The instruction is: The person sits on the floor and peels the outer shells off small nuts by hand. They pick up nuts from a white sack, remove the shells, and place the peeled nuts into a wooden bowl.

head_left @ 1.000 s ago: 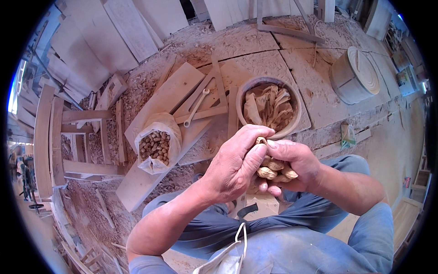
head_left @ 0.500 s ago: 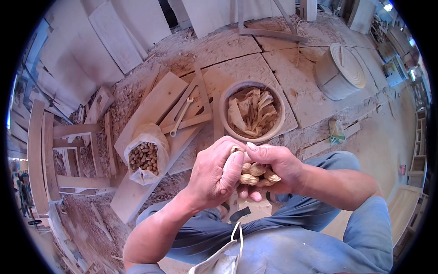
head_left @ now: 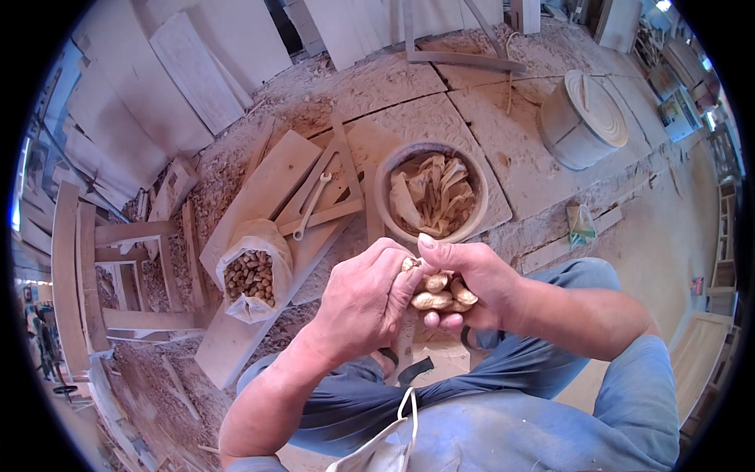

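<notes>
Both hands meet in front of my lap. My left hand (head_left: pixel 363 295) is closed, pinching one peanut (head_left: pixel 410 264) between thumb and fingers. In the cupped palm of my right hand (head_left: pixel 484 285) lie several unshelled peanuts (head_left: pixel 440 293); its thumb is raised beside the pinched nut, and the curled fingertips show beneath the pile. A white plastic bag (head_left: pixel 271 232) stands open to the left, full of more nuts. Just beyond my hands is a round bowl (head_left: pixel 383 193) with crumpled brownish paper or plastic in it.
Boards (head_left: pixel 263 181) and a wrench (head_left: pixel 313 206) lie beside the bag. A wooden frame (head_left: pixel 126 318) stands at far left. A pale round tub (head_left: pixel 578 126) is at the back right, a small green-and-white packet (head_left: pixel 580 226) nearer. Wood shavings cover much of the floor.
My right thumb has lifted a little off the pinched peanut, and the left hand has turned slightly. The nuts in my right palm have shifted slightly.
</notes>
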{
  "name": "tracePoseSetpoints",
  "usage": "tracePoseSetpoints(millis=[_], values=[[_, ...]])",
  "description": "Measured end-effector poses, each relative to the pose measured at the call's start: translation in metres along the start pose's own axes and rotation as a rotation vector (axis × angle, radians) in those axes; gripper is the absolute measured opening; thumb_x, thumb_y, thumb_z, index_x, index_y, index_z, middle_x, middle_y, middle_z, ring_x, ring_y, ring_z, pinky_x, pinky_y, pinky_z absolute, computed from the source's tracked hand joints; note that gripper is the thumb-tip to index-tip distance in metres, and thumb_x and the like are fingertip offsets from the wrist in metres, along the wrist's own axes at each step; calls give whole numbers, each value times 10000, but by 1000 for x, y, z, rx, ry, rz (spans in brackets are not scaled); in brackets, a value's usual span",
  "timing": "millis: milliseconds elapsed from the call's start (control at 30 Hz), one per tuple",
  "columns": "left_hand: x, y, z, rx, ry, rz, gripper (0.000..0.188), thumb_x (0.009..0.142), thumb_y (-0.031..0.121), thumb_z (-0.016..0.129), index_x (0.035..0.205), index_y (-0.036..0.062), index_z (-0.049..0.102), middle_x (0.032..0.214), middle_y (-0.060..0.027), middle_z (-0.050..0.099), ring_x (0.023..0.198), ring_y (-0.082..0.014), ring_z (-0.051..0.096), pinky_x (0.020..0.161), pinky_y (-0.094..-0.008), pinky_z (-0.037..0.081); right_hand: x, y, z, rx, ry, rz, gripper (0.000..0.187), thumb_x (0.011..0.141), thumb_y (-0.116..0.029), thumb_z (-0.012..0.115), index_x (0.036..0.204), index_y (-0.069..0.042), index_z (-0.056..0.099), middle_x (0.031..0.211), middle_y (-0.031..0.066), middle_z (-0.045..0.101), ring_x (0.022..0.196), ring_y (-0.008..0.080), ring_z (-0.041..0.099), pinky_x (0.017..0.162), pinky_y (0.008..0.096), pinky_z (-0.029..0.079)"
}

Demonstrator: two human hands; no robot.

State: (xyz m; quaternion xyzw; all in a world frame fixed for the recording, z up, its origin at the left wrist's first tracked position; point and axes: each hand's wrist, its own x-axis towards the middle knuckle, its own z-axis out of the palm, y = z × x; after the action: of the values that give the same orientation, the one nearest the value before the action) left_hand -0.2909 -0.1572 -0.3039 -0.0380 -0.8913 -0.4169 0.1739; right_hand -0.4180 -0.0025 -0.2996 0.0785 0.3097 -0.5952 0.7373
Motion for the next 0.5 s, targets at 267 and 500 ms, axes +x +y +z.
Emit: tracePoseSetpoints(millis=[267, 500], values=[[-4, 0, 0, -126, -35, -108, 202, 1016, 148, 546, 1060, -21, 647, 1007, -206, 667, 895, -369, 672, 768, -389, 541, 0, -1, -1, -119, 84, -34, 257, 969, -256, 604, 1013, -5, 642, 847, 111, 639, 617, 227, 647, 404, 269, 421], [-5, -5, 2, -364, 30, -150, 337, 1072, 273, 486, 1064, -34, 623, 1101, -189, 672, 987, -272, 662, 874, -359, 516, 0, 1, 0, -122, 33, -76, 233, 956, -226, 591, 1060, -18, 612, 854, 114, 643, 629, 208, 645, 433, 276, 432]])
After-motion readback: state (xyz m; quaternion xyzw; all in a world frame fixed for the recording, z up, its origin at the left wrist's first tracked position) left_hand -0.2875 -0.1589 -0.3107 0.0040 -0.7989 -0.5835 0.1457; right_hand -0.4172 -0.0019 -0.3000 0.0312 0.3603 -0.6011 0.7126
